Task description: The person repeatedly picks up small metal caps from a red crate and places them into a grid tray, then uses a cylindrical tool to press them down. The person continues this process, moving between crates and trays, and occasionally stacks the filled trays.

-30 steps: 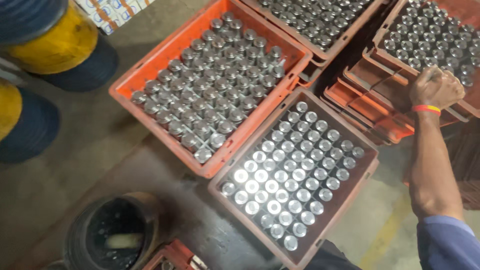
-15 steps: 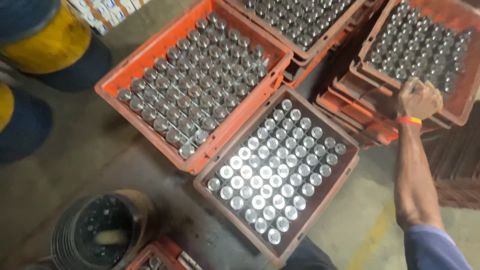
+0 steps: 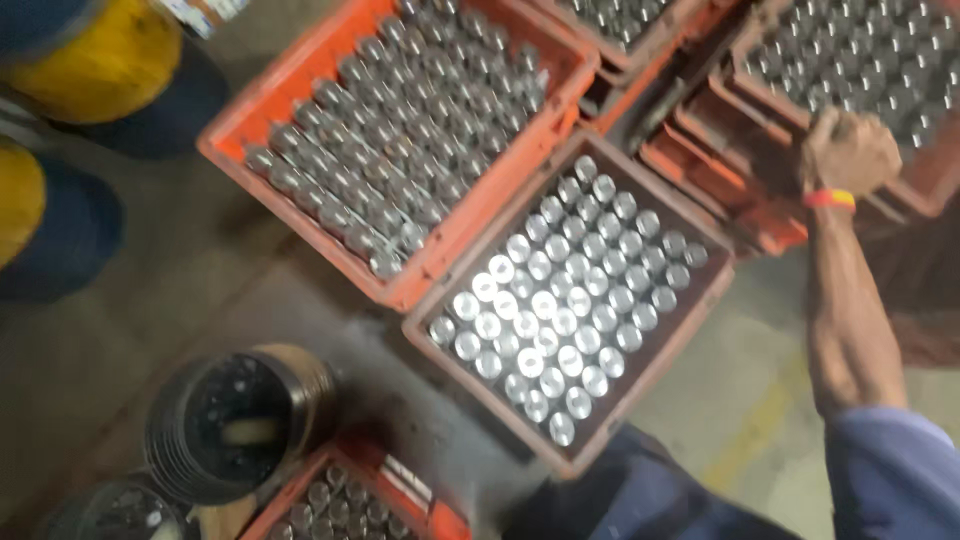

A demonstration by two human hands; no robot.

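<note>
While the blue sleeve (image 3: 890, 470) fills the near right corner, the right arm runs up from it to the right hand (image 3: 848, 152), which wears an orange-and-yellow wristband (image 3: 830, 199) and is clenched into a fist on the near rim of the far-right crate (image 3: 925, 190); whether the grip closes on the rim itself or on something small inside the fist cannot be told. The left hand is out of view. Nearest the body sits a brown crate (image 3: 640, 385) packed with upright shiny metal cylinders (image 3: 545, 305), their bright round tops in neat rows. At the bottom edge an orange crate corner (image 3: 400, 480) shows more of the same parts, and left of it stands a dark round bin (image 3: 230, 425). Beyond the brown crate and touching its far-left side lies a larger orange crate (image 3: 300, 170), full of duller cylinders leaning at a slant. Between the brown crate and the fist a stack of empty orange crates (image 3: 710, 170) is nested. Farther left, blue and yellow drums (image 3: 110, 65) stand on the floor. Against half a second ago the fist has kept its place on that rim and stayed shut, while the view has slid slightly, so the far-right crate looks to be the thing in hand, held rather than yet shifted.
</note>
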